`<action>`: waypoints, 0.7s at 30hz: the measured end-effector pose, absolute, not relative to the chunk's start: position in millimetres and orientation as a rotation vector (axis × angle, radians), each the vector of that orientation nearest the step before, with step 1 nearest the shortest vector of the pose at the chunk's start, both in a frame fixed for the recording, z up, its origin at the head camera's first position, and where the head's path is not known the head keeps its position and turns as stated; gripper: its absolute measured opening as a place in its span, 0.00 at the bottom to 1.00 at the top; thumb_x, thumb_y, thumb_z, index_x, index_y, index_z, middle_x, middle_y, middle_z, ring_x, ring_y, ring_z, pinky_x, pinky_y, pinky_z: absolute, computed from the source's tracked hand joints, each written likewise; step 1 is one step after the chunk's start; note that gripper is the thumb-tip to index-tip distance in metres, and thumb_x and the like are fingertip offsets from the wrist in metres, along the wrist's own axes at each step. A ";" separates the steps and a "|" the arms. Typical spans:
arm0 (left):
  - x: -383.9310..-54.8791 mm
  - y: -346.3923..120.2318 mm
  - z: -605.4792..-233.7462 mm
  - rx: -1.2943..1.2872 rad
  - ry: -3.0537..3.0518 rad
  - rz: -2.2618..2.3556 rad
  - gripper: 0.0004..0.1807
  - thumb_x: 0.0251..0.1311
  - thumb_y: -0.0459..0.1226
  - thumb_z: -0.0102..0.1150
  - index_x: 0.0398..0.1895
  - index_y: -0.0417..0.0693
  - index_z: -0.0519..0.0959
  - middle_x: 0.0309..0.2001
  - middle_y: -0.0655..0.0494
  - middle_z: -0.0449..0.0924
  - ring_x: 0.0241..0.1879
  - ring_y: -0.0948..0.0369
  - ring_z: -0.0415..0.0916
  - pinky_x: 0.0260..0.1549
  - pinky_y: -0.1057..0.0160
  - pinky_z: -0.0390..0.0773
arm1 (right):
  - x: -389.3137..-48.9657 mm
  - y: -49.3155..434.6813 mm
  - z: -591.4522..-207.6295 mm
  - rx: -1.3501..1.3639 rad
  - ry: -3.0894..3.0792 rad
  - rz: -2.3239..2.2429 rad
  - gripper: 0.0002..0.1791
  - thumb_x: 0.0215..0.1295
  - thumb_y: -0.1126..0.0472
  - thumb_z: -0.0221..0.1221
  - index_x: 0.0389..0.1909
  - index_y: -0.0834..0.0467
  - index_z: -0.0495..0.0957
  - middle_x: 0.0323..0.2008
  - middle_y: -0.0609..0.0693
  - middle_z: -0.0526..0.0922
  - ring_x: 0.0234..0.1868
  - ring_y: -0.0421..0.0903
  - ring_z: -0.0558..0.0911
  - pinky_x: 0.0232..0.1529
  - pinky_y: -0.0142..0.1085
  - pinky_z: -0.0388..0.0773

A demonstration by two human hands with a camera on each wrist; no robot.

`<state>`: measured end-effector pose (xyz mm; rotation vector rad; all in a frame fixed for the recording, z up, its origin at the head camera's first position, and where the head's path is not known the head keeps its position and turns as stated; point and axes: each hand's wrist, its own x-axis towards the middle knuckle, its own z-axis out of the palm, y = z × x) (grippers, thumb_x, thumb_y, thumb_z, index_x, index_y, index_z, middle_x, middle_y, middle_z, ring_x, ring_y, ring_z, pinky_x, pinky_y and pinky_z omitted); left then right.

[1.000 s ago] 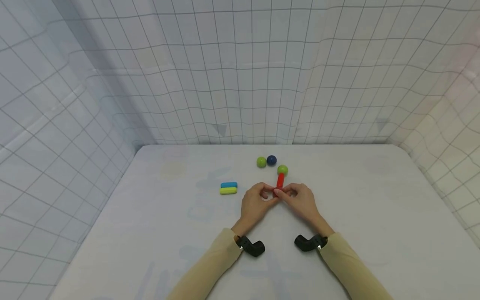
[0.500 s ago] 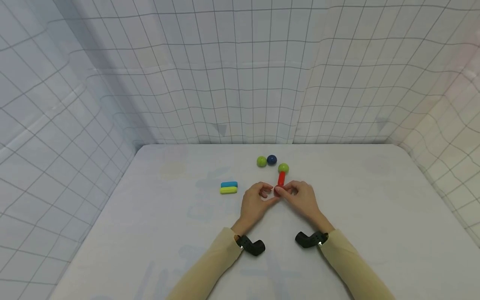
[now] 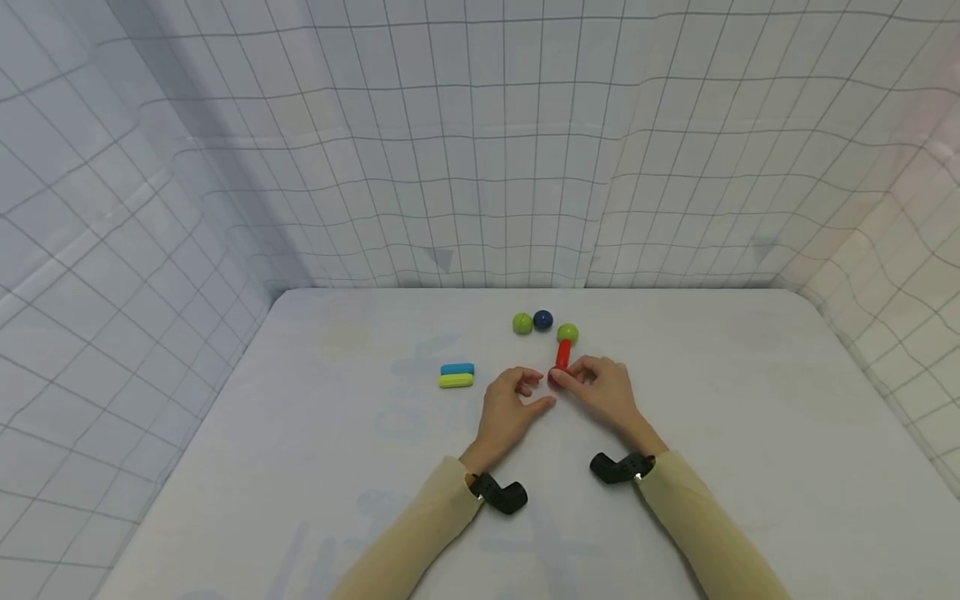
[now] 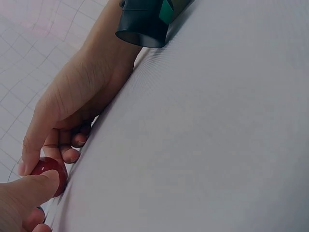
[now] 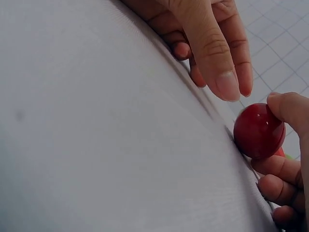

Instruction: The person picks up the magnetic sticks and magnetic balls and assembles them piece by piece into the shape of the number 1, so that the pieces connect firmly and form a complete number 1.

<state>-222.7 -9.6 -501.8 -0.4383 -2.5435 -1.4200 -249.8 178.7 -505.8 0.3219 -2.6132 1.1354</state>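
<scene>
My right hand [image 3: 607, 398] pinches a shiny dark red ball [image 5: 259, 130] between thumb and fingers, close over the white table. From that ball a short red rod [image 3: 563, 353] runs away from me, with a green ball [image 3: 567, 333] at its far end; the three form one line. My left hand [image 3: 508, 410] is just left of the red ball, thumb and fingers spread apart with nothing between them. In the right wrist view a small gap shows between the left fingertips [image 5: 228, 87] and the ball.
Behind the hands, another green ball [image 3: 522, 323] sits beside a dark blue ball [image 3: 543, 320]. To the left, a blue rod [image 3: 457, 369] and a yellow-green rod [image 3: 456, 381] lie side by side. White grid-patterned curtains [image 3: 480, 167] surround the white table [image 3: 315, 467].
My left fingers have come off the red ball and drawn slightly back to the left. The right hand, red ball, red rod and green ball have shifted a little away from me.
</scene>
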 end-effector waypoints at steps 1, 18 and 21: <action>-221.7 -10.6 -501.1 -0.438 -2.548 -1.425 0.18 0.50 0.40 0.72 0.44 0.47 0.80 0.37 0.58 0.78 0.33 0.64 0.71 0.32 0.67 0.72 | -250.2 178.5 -506.2 0.320 -2.616 1.136 0.17 0.55 0.41 0.65 0.21 0.50 0.79 0.16 0.40 0.71 0.24 0.44 0.68 0.34 0.41 0.56; -214.6 -60.9 -483.5 -0.412 -2.483 -1.162 0.09 0.60 0.45 0.63 0.37 0.50 0.83 0.29 0.64 0.75 0.28 0.65 0.69 0.27 0.65 0.70 | -249.8 177.9 -504.8 0.297 -2.653 1.105 0.19 0.56 0.40 0.64 0.21 0.51 0.78 0.17 0.41 0.71 0.25 0.45 0.67 0.33 0.41 0.55; -219.6 -72.7 -481.9 -0.392 -2.451 -1.069 0.08 0.59 0.45 0.64 0.35 0.51 0.83 0.28 0.63 0.75 0.28 0.64 0.68 0.28 0.64 0.69 | -249.4 178.3 -505.1 0.302 -2.650 1.118 0.18 0.56 0.41 0.64 0.21 0.51 0.78 0.17 0.41 0.71 0.25 0.45 0.67 0.34 0.41 0.55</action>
